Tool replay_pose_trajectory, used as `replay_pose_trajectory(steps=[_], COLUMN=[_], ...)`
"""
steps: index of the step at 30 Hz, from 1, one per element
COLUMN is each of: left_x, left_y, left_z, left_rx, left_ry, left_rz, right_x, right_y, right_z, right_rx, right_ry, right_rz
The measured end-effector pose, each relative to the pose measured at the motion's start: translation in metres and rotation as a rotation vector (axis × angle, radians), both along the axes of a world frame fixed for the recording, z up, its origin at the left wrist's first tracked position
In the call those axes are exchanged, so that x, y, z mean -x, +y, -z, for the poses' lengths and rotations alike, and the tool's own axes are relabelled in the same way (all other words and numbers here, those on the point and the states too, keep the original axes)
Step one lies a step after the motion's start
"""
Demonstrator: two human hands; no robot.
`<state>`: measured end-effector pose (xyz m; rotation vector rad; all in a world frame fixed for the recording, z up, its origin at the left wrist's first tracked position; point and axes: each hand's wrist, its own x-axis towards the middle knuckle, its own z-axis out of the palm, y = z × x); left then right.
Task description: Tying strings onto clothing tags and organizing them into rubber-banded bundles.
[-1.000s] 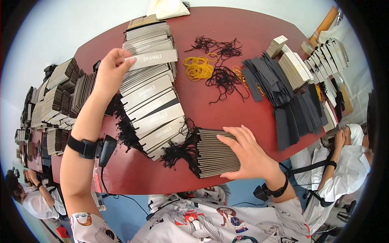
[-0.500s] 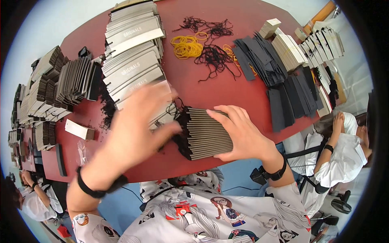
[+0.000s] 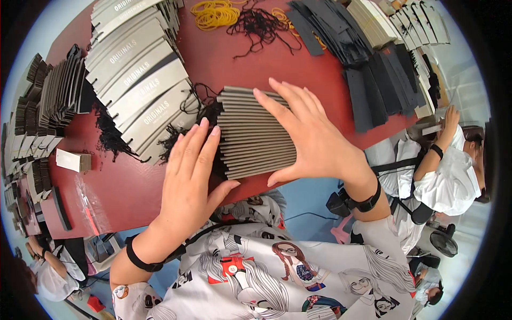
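Note:
A stack of cardboard tags (image 3: 256, 141), grey-brown and seen edge-on, sits near the table's front edge. Black cords (image 3: 209, 109) bunch at its left end. My right hand (image 3: 314, 136) spans the right end, thumb along the near side and fingers reaching over the far side. Beside the corded end is my left hand (image 3: 186, 173), fingers straight and thumb spread; its fingertips are at the cords, but whether they touch the stack I cannot tell. A long overlapping row of pale tags (image 3: 141, 45) with dark cords lies to the left.
Yellow rubber bands (image 3: 216, 15) and loose black cords (image 3: 261, 26) lie at the back. Dark card strips (image 3: 338, 37) are piled at the right. More tag stacks (image 3: 58, 98) and a small white-topped block (image 3: 69, 160) stand at the left. A person (image 3: 450, 176) sits at the right.
My left hand, blurred over the row of pale tags before, has come down to the stack's corded end. The right hand remains around the stack. The whole view has shifted.

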<state>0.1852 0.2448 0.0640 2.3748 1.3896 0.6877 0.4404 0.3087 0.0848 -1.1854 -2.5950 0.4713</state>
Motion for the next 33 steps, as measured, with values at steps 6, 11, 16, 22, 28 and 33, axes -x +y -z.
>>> replay_pose_trajectory(steps=[6,11,16,22,28,33], left_x=[0.001,-0.007,-0.003,-0.001,-0.002,-0.001], left_y=[-0.006,-0.003,-0.007,-0.014,-0.016,-0.017], left_z=[0.012,0.004,0.009,0.016,0.017,0.018], left_rx=[-0.086,-0.067,-0.113,-0.413,-0.498,-0.498], left_ry=[-0.087,0.026,-0.054,-0.049,0.058,0.074], left_rz=[0.015,-0.026,-0.079,-0.029,-0.028,-0.022], right_x=[-0.003,-0.004,-0.007,-0.005,-0.001,0.002], right_y=[0.006,0.012,-0.005,-0.049,-0.063,-0.066], right_z=[0.001,0.001,-0.004,0.016,0.044,0.048], right_rx=[-0.023,-0.023,-0.097,-0.373,-0.614,-0.648], right_ry=[-0.033,-0.076,-0.012,0.198,0.249,0.243], right_rz=[-0.043,-0.046,-0.022,0.042,0.075,0.101])
